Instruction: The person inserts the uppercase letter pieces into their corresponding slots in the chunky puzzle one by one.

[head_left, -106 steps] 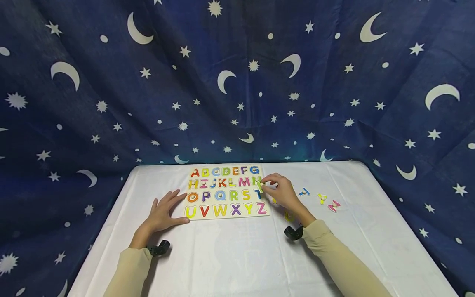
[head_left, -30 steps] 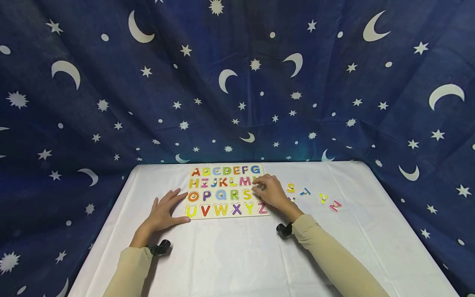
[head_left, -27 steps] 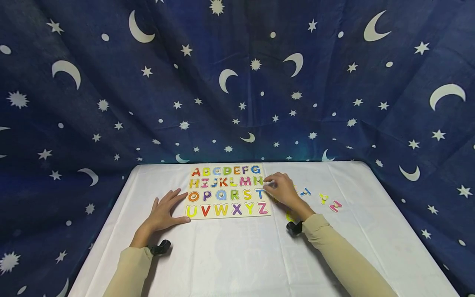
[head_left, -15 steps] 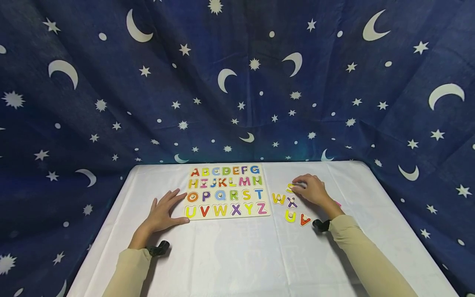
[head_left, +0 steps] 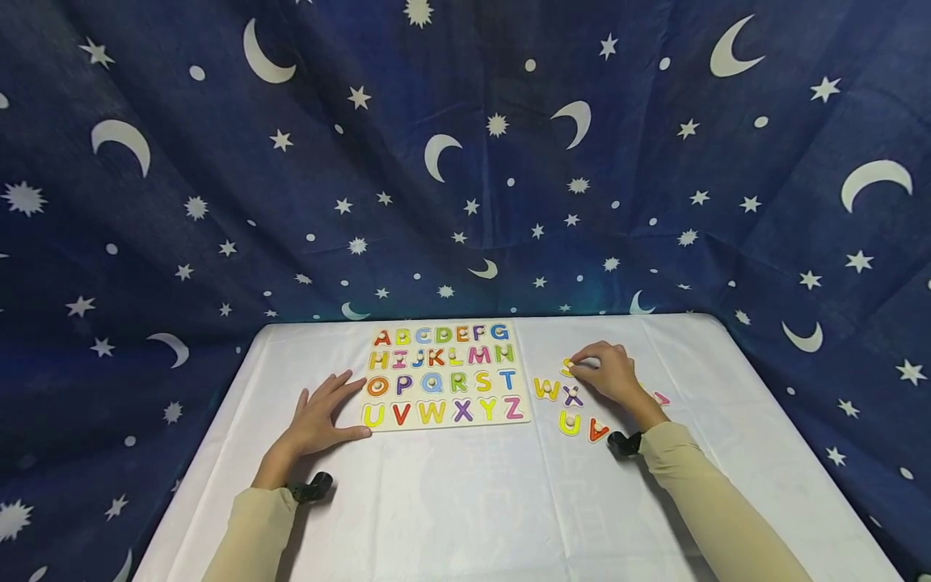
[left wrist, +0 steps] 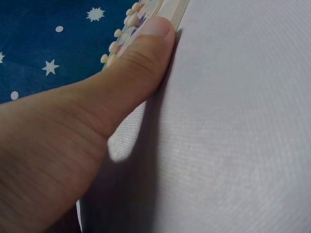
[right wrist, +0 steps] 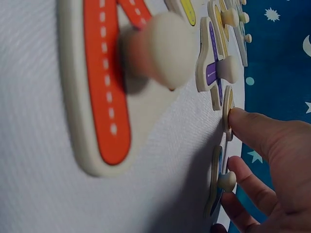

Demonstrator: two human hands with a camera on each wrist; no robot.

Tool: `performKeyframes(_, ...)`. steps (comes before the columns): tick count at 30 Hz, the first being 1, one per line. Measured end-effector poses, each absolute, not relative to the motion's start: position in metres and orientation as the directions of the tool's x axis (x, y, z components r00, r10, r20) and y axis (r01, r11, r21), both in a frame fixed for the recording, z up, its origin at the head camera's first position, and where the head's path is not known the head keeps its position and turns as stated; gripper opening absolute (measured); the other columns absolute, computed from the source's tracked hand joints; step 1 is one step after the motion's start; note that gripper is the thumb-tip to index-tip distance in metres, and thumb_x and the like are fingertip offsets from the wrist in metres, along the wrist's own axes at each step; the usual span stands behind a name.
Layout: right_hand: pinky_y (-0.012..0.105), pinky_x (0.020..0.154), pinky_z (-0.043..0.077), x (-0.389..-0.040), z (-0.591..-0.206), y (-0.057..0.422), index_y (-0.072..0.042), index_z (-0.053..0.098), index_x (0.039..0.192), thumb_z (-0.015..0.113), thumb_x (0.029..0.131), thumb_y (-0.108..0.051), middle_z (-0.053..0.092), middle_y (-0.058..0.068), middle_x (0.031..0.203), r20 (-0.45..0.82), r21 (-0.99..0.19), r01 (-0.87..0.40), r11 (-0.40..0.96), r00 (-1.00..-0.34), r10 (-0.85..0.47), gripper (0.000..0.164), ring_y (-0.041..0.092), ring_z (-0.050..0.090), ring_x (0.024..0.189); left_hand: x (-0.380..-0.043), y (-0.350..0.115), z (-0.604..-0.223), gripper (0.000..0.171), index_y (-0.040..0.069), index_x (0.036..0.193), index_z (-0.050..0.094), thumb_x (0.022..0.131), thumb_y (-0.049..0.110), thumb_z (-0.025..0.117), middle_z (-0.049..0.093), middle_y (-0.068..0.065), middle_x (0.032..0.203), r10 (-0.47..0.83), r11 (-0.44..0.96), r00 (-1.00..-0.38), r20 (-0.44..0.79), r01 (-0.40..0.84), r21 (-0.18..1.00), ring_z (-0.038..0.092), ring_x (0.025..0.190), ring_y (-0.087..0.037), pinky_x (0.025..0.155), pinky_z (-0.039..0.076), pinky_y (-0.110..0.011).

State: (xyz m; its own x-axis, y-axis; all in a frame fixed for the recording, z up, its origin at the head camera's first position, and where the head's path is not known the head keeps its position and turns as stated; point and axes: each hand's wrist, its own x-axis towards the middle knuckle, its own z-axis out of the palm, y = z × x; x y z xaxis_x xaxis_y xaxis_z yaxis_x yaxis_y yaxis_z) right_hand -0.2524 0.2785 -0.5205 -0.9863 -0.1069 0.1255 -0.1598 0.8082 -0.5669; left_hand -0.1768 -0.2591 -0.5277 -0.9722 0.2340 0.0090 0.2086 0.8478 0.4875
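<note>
A wooden alphabet puzzle board (head_left: 416, 398) lies on the table, with knobbed letter pieces seated in its upper rows. My left hand (head_left: 320, 420) rests at the board's left side, fingers spread; in the left wrist view its thumb (left wrist: 146, 53) lies against the board's edge. Right of the board, my right hand (head_left: 611, 376) pinches the yellow letter S piece (head_left: 565, 368) by its knob. In the right wrist view the thumb touches that S piece (right wrist: 227, 116) low at the table, and the other fingers are partly hidden behind a blue letter piece (right wrist: 216, 179).
Near the right hand lie a W piece (head_left: 546, 390), a purple X piece (head_left: 573, 396), a yellow U piece (head_left: 570, 423) and an upturned red V piece (head_left: 598, 430). A pink Z piece (head_left: 661, 398) shows beyond the wrist. A star-and-moon curtain (head_left: 465, 162) hangs behind the table.
The green N piece, earlier in my right hand, now sits in the board. My right hand has moved right, off the board, to the S piece. The left hand stays in place.
</note>
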Motion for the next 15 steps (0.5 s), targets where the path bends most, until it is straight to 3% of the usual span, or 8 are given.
performKeyframes(15, 0.063, 0.092, 0.034, -0.2511, -0.5206, 0.2692, -0.007, 0.08, 0.098, 0.082, 0.087, -0.018, 0.068, 0.019, 0.12, 0.125, -0.584, -0.119, 0.803, -0.991, -0.056, 0.015, 0.042, 0.051, 0.114, -0.1765, -0.2594, -0.5272, 0.098, 0.017, 0.153, 0.05, 0.072, 0.057, 0.088, 0.033, -0.021, 0.164, 0.235, 0.848, -0.972, 0.002, 0.206, 0.488, 0.018, 0.152, -0.048, 0.117, -0.002, -0.077)
